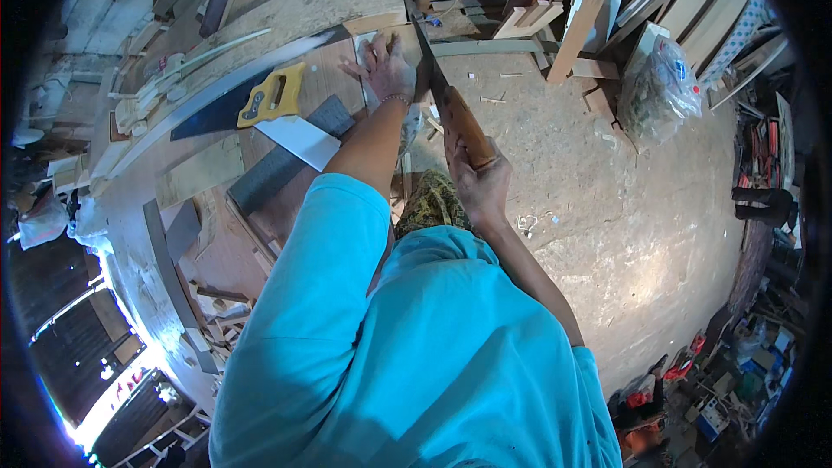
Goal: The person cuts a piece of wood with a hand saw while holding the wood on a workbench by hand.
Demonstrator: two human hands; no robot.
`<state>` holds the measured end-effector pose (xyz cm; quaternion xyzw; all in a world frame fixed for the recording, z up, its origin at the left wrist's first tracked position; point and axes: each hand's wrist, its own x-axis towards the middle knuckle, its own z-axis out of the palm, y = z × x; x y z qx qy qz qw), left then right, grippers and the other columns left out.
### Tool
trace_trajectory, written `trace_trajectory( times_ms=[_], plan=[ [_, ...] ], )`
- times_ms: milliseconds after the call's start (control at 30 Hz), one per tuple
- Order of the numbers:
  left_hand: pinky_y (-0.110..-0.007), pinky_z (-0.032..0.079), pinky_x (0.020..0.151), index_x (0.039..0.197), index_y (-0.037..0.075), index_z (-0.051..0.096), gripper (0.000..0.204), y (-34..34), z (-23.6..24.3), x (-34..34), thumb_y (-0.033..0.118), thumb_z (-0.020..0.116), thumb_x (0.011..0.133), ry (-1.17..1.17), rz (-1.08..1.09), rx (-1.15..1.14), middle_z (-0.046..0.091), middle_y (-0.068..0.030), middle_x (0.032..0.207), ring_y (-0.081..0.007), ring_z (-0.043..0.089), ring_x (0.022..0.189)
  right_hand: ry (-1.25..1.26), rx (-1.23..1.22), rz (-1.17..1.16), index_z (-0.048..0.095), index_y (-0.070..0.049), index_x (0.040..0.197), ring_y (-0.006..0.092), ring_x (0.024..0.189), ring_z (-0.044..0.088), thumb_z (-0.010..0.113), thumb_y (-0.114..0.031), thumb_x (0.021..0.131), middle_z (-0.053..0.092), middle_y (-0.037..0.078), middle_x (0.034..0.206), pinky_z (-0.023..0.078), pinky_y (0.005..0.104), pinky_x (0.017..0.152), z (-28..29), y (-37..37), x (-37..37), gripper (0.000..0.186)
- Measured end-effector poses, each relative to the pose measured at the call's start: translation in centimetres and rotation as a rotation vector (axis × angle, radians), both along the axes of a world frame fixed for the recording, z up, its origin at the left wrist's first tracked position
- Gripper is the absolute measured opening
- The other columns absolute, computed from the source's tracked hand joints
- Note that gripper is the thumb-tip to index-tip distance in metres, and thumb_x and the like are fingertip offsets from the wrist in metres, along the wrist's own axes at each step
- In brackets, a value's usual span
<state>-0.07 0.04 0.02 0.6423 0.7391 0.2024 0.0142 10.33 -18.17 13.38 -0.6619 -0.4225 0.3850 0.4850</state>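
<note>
My left hand (386,74) lies with fingers spread on a pale board (366,95) at the workbench's edge, just left of a saw blade. My right hand (477,178) grips the wooden handle of a handsaw (426,52), whose dark blade points away from me along the bench edge. Left of my left arm, a second saw with a yellow handle (269,100) lies on the bench (329,65). Beside it are a white strip (299,143) and a dark grey board (265,182) on top of the wooden sheets.
Lumber (585,13) leans at the back right beside a clear plastic bag (654,91) on the concrete floor (607,225). Wood offcuts (208,165) cover the bench on the left. Tools and clutter (763,355) line the right edge. Bright gaps show in the dark wall at lower left.
</note>
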Motion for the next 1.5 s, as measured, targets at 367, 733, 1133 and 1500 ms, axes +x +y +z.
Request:
trace_trajectory(
  times_ms=[367, 733, 1133, 1500],
  plan=[
    [-0.064, 0.002, 0.097, 0.110, 0.017, 0.055, 0.034, 0.5, -0.3, 0.5, 0.020, 0.043, 0.078, 0.082, -0.019, 0.211, 0.043, -0.0056, 0.122, -0.0271, 0.033, 0.120, -0.029, -0.035, 0.037, 0.051, 0.003, 0.086, 0.0158, 0.061, 0.056, 0.055, -0.001, 0.070, 0.057, 0.016, 0.065, 0.044, 0.0302, 0.059, 0.5, 1.1, -0.4, 0.017],
    [-0.043, 0.035, 0.081, 0.086, 0.009, 0.055, 0.017, 2.3, 1.3, 1.5, 0.017, 0.047, 0.073, 0.098, -0.149, 0.180, 0.048, -0.0076, 0.089, -0.0244, 0.046, 0.090, -0.006, -0.029, 0.045, 0.050, 0.002, 0.086, 0.0144, 0.059, 0.055, 0.055, -0.003, 0.073, 0.055, 0.016, 0.062, 0.044, 0.0302, 0.056, 0.3, 1.0, -0.3, 0.015],
    [-0.045, 0.031, 0.078, 0.096, 0.010, 0.050, 0.028, 2.3, 0.6, 1.1, 0.023, 0.051, 0.071, 0.084, -0.039, 0.031, 0.045, -0.0080, 0.097, -0.0257, 0.043, 0.093, 0.249, -0.303, -0.035, 0.049, 0.001, 0.087, 0.0104, 0.053, 0.048, 0.056, -0.008, 0.078, 0.049, 0.010, 0.061, 0.040, 0.0280, 0.048, 5.4, -2.4, 0.3, 0.014],
    [-0.045, 0.030, 0.079, 0.097, 0.010, 0.050, 0.027, 2.2, 0.4, 1.7, 0.024, 0.049, 0.073, 0.076, -0.040, 0.052, 0.045, -0.0083, 0.100, -0.0252, 0.042, 0.098, -0.023, -0.102, 0.018, 0.052, 0.003, 0.086, 0.0107, 0.060, 0.049, 0.055, -0.004, 0.077, 0.055, 0.013, 0.063, 0.043, 0.0286, 0.055, 0.8, 1.1, 0.3, 0.012]
  ],
)
